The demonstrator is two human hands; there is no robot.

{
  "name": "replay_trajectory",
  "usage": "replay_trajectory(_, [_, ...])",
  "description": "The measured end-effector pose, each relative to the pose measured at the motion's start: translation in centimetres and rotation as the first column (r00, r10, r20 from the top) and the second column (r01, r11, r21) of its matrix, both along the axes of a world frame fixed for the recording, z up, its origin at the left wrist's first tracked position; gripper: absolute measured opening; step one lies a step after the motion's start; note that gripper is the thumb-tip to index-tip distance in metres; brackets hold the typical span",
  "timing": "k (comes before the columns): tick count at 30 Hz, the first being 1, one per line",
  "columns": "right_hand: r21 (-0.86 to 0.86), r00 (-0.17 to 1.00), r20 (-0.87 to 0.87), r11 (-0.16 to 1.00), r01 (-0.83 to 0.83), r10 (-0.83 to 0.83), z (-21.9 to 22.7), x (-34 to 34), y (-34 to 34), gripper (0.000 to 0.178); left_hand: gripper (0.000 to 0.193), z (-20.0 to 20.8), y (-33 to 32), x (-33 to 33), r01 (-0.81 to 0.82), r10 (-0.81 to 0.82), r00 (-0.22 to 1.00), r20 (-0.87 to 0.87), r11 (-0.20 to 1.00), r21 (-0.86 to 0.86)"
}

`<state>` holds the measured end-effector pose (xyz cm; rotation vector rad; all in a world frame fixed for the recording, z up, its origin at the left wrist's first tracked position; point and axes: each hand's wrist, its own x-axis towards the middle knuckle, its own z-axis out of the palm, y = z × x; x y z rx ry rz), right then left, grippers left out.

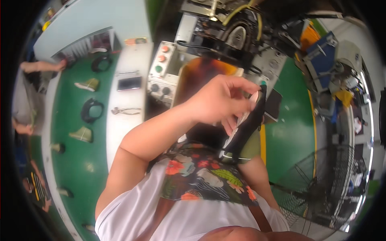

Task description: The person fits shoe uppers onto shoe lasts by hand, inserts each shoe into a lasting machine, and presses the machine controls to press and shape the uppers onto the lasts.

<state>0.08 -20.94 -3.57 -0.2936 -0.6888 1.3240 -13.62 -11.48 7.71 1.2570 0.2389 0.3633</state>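
In front of my chest is a shoe upper (252, 123), black with an olive-green part, tilted with its pale underside turned left. My left hand (227, 100) reaches across to it. The thumb and forefinger close at the upper end of its edge, and the other fingers curl along the pale underside. From the lower right my right forearm (259, 176) comes up behind the shoe upper. That hand is almost wholly hidden by it, so its fingers cannot be made out. Just beyond both hands stands a dark machine (237, 38) with a curved metal part.
A control box (161, 68) with coloured buttons stands left of the machine. On the white bench (124, 144) lie pincers (126, 111), a wrench (128, 73) and a phone (129, 83). Olive shoes (81, 134) line a green conveyor, with people beyond. A caged fan (313, 184) stands right.
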Motion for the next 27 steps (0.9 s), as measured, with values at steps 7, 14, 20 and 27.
replay_trajectory(7, [-0.319,0.933,0.026,0.881,0.348,-0.359,2.9,-1.5,-1.9,0.068,0.031,1.3,-1.1,1.3,0.099,-0.090,0.994,-0.070,0.985,0.143])
replay_trajectory(14, [-0.308,0.879,0.323,0.839,0.448,-0.351,3.5,0.1,0.2,0.062,0.036,0.0,6.2,3.7,-0.095,0.098,0.993,-0.059,0.994,0.046])
replay_trajectory(20, [-0.187,0.739,0.512,0.783,0.593,-0.438,1.8,-3.0,1.5,0.054,0.012,-3.0,4.5,0.7,-0.417,0.426,0.903,0.062,0.830,0.371])
replay_trajectory(27, [-0.136,0.436,0.837,0.646,0.751,-0.331,-3.0,-0.8,-1.4,0.061,0.032,-4.9,3.2,-0.9,-0.549,0.552,0.811,0.192,0.607,0.574])
